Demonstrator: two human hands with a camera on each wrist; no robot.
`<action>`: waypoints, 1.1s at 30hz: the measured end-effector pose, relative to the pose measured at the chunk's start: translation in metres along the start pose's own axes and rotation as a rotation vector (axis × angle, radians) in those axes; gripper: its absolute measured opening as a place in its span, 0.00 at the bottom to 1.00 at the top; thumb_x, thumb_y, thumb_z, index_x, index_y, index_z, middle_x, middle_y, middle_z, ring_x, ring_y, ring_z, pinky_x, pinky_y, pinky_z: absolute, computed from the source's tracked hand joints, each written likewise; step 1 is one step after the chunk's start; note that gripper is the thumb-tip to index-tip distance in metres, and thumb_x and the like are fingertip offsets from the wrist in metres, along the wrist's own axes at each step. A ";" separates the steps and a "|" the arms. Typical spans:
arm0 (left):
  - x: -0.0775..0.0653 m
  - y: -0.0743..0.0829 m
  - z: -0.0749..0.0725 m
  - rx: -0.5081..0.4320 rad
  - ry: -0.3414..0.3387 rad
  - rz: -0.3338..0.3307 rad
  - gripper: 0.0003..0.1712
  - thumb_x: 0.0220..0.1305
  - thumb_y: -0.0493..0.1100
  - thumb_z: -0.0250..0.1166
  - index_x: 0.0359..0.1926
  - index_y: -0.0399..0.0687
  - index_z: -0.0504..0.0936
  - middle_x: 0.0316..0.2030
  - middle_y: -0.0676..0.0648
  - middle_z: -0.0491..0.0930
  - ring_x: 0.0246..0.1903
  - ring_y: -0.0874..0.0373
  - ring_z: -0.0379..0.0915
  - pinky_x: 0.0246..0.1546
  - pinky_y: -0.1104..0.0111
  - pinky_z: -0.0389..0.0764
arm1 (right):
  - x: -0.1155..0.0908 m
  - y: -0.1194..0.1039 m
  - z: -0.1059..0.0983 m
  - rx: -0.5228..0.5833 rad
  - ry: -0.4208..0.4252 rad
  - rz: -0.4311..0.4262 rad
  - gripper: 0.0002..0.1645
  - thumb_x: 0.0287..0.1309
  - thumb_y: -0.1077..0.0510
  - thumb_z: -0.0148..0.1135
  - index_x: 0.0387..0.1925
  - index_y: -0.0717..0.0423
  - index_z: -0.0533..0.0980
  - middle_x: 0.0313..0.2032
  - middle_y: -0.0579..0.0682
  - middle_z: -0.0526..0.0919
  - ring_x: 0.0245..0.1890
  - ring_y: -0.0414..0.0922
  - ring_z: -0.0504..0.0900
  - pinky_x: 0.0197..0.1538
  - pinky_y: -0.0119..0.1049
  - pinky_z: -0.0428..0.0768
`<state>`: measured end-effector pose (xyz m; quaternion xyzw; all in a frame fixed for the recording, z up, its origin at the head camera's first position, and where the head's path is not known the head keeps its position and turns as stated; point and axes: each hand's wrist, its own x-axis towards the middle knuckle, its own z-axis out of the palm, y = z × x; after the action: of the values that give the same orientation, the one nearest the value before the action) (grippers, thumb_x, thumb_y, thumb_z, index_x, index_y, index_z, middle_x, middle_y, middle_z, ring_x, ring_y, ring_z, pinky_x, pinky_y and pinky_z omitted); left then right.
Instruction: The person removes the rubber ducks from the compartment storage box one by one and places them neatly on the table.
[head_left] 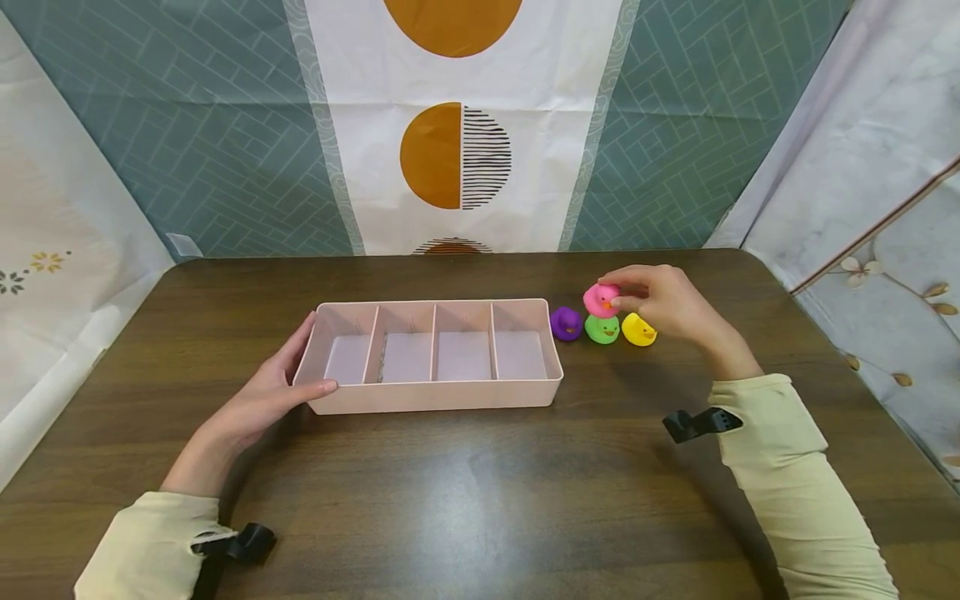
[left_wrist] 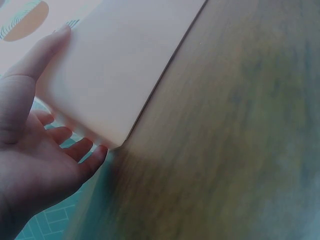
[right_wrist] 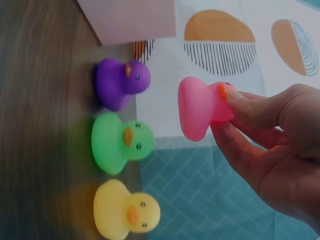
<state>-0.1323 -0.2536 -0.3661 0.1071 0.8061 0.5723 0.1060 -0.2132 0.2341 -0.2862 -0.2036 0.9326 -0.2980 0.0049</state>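
Between thumb and fingers my right hand [head_left: 663, 302] pinches a pink rubber duck [right_wrist: 197, 108], held up off the table. Below and beside it stand three more rubber ducks in a row: a purple one [right_wrist: 117, 85], a green one [right_wrist: 119, 143] and a yellow one [right_wrist: 122, 211]. At the left end of a pale pink divided box [head_left: 442, 398], my left hand [head_left: 273, 385] grips the end wall, its thumb over the front corner and its fingers along the outer side. The box's compartments hold no ducks.
The brown wooden table [head_left: 465, 500] carries the box and ducks. A patterned cloth [head_left: 247, 125] hangs behind the table's far edge, with pale cloths [head_left: 885, 208] at both sides. The purple duck stands close to the box's right end.
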 end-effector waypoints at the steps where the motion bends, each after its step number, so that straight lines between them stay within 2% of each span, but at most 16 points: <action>1: 0.000 0.000 0.000 -0.003 0.000 0.000 0.55 0.62 0.39 0.64 0.77 0.57 0.35 0.74 0.41 0.41 0.63 0.41 0.49 0.59 0.51 0.62 | 0.000 0.002 -0.001 -0.002 0.001 0.009 0.18 0.60 0.68 0.62 0.53 0.64 0.79 0.47 0.62 0.82 0.48 0.58 0.77 0.53 0.55 0.76; 5: 0.001 -0.001 0.000 -0.005 0.004 0.000 0.55 0.62 0.39 0.64 0.77 0.57 0.35 0.74 0.40 0.42 0.64 0.40 0.48 0.60 0.43 0.58 | -0.002 0.008 -0.007 -0.011 0.004 0.035 0.18 0.60 0.66 0.62 0.53 0.63 0.78 0.47 0.63 0.82 0.47 0.58 0.77 0.52 0.54 0.76; 11: 0.002 -0.002 0.000 0.010 0.006 0.000 0.55 0.62 0.40 0.64 0.77 0.56 0.34 0.73 0.39 0.42 0.63 0.41 0.49 0.58 0.48 0.60 | -0.004 0.018 -0.014 -0.045 0.021 0.044 0.18 0.60 0.64 0.63 0.52 0.63 0.79 0.46 0.62 0.83 0.47 0.57 0.77 0.50 0.53 0.74; 24: 0.002 -0.001 -0.001 0.005 0.008 0.003 0.55 0.62 0.40 0.64 0.77 0.55 0.34 0.73 0.38 0.43 0.63 0.40 0.49 0.59 0.44 0.59 | -0.010 0.045 -0.028 -0.065 0.051 0.102 0.20 0.61 0.61 0.64 0.54 0.63 0.78 0.47 0.64 0.82 0.49 0.58 0.77 0.51 0.52 0.72; 33: 0.002 -0.001 -0.001 0.002 0.004 0.006 0.55 0.62 0.39 0.63 0.77 0.54 0.34 0.73 0.38 0.42 0.63 0.40 0.49 0.59 0.42 0.58 | -0.019 0.062 -0.037 -0.063 0.052 0.175 0.20 0.62 0.60 0.63 0.55 0.63 0.78 0.47 0.64 0.82 0.47 0.55 0.75 0.45 0.46 0.73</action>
<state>-0.1343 -0.2545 -0.3672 0.1083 0.8067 0.5718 0.1025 -0.2243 0.3077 -0.2927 -0.1138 0.9555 -0.2722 0.0005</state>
